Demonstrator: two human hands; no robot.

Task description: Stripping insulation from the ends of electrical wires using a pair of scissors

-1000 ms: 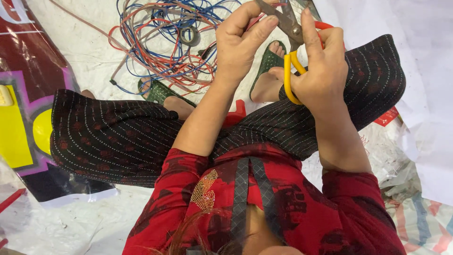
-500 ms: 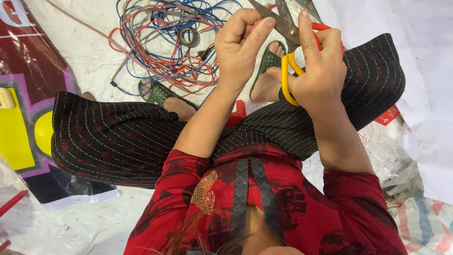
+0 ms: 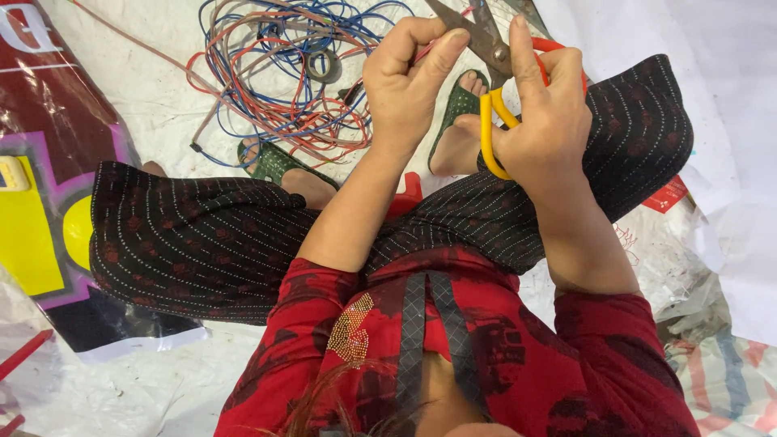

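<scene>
While the right hand [image 3: 546, 121] stays clamped on the scissors [image 3: 494, 73] at top centre, the left hand [image 3: 405, 77] pinches shut on a thin red wire [image 3: 426, 50], likely light, limp, best held near the blades.

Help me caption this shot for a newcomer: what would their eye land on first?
First the scissors with yellow and orange handles, gripped by the right hand at top centre, blades open toward a thin red wire pinched in the left hand. Next, the tangle of red and blue wires on the white sheet beyond the knees.
</scene>
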